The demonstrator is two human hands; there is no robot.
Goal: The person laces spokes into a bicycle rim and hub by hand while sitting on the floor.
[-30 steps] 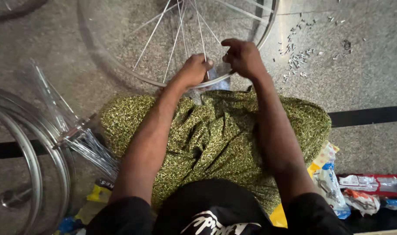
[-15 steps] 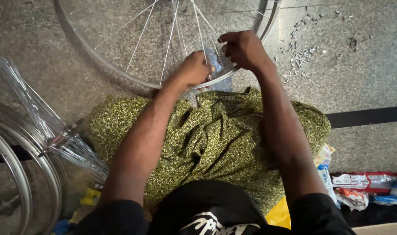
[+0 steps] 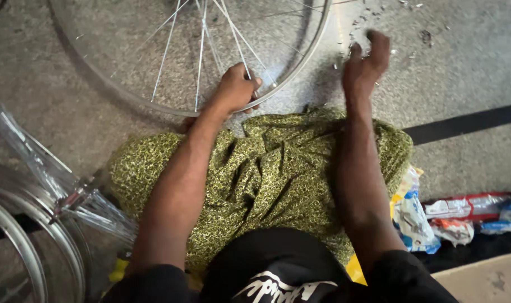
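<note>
A spoked metal bicycle wheel rim [image 3: 300, 67] lies on the speckled stone floor in front of my lap, which is covered by a green patterned cloth [image 3: 278, 179]. My left hand [image 3: 236, 90] grips the near edge of the rim where a spoke [image 3: 236, 39] meets it. My right hand [image 3: 366, 63] is off the wheel, reaching right over a scatter of small metal pieces [image 3: 356, 33] on the floor, fingers curled downward; whether it holds any I cannot see.
More wheel rims [image 3: 20, 247] and a bundle of spokes in clear plastic [image 3: 59, 191] lie at the left. Crumpled plastic wrappers [image 3: 435, 216] sit at my right. A dark stripe [image 3: 468, 120] crosses the floor.
My right hand has left the rim and moved right to the small metal pieces. The left hand stays on the rim. The view has shifted slightly.
</note>
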